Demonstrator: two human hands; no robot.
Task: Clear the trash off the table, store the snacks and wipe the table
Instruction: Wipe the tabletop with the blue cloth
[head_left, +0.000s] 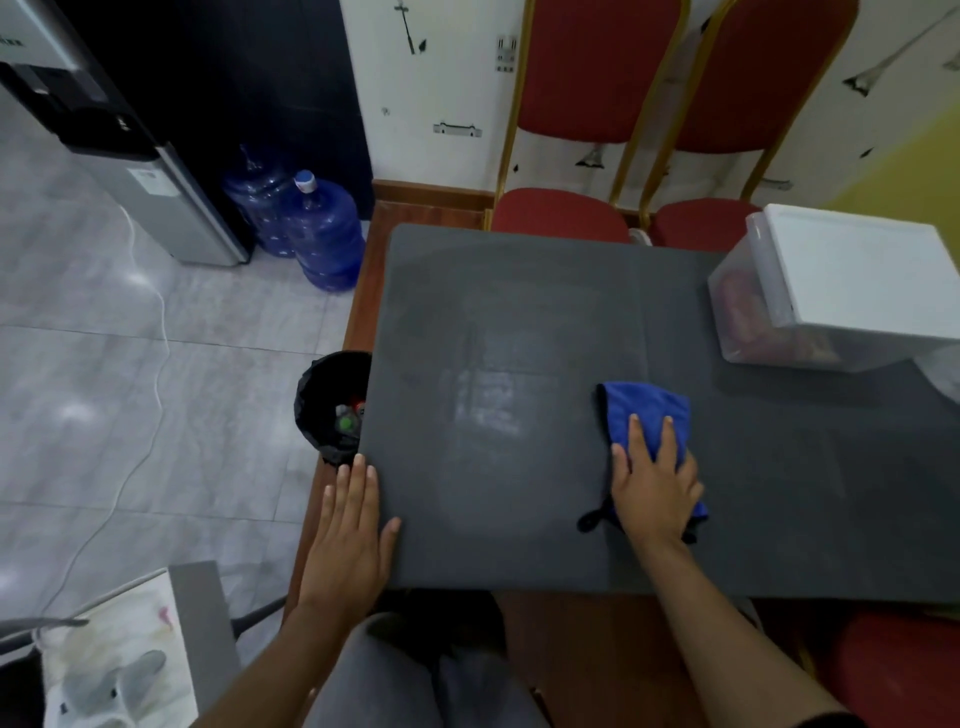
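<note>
A blue cloth (644, 410) lies on the dark grey table mat (519, 312), right of the middle. My right hand (655, 483) presses flat on the cloth with straight, spread fingers. My left hand (349, 530) rests flat on the mat's near left corner, fingers straight. A damp streak shows on the mat left of the cloth. At the far right stands a clear plastic storage box (748, 322) with a white lid (862, 275); red and pink packets show through its wall. A black bin (324, 400) with trash inside stands on the floor by the table's left edge.
Two red chairs (566, 213) with gold frames stand behind the table by the wall. Two blue water jugs (327, 234) and a water dispenser (156, 192) stand at the far left. A white cable (156, 338) runs across the tiled floor. Another red seat (893, 670) is near right.
</note>
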